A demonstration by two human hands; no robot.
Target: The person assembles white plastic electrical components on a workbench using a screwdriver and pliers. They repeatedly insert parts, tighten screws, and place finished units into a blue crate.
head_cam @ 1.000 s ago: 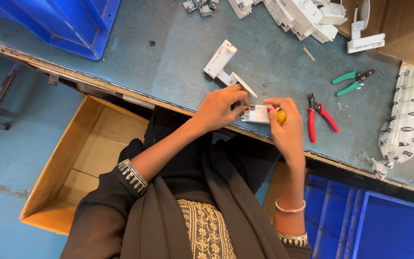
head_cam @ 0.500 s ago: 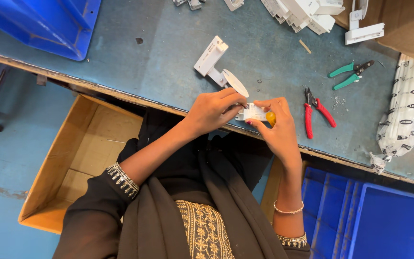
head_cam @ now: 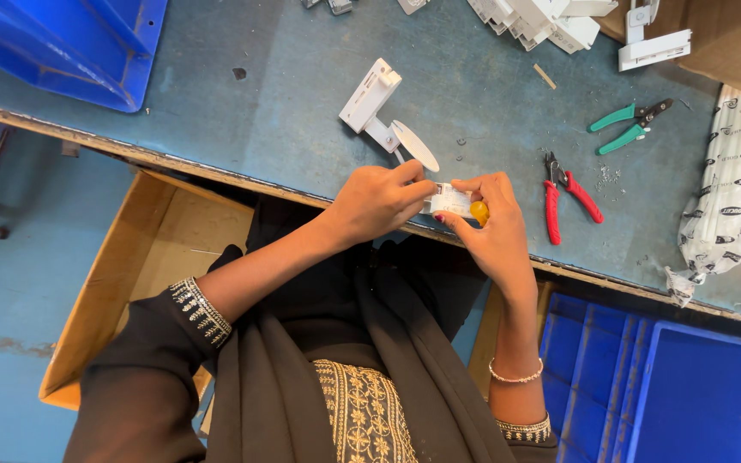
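Item: small white plastic part [head_cam: 448, 201] with a yellow-orange piece [head_cam: 478, 212] at its right end, being held just above the near edge of the counter [head_cam: 302, 129]. It is looking light, rigid and smooth, likely somewhat slippery and easy to crack at thin edges; the best hold is judged to be along its flat sides, pinched between fingertips. The left hand [head_cam: 379, 201] is closing its fingertips on the part's left end; the right hand [head_cam: 495, 227] is cupping and gripping the right end, thumb beside the yellow piece. Just beyond, a white bracket-shaped assembly with an oval paddle [head_cam: 383, 116] is lying on the counter. To the right, red-handled cutters [head_cam: 566, 195] and, farther off, green-handled pliers [head_cam: 628, 127] are resting apart from each other. A heap of white plastic parts [head_cam: 542, 19] is sitting at the far edge, and a printed white bag [head_cam: 731, 189] is lying at the right. A blue bin [head_cam: 62, 43] is occupying the far left; a cardboard box [head_cam: 130, 266] and blue crates [head_cam: 671, 386] are standing below the counter. Against the view one second earlier, both hands are sitting slightly nearer the counter edge, with the grip on the part much the same.
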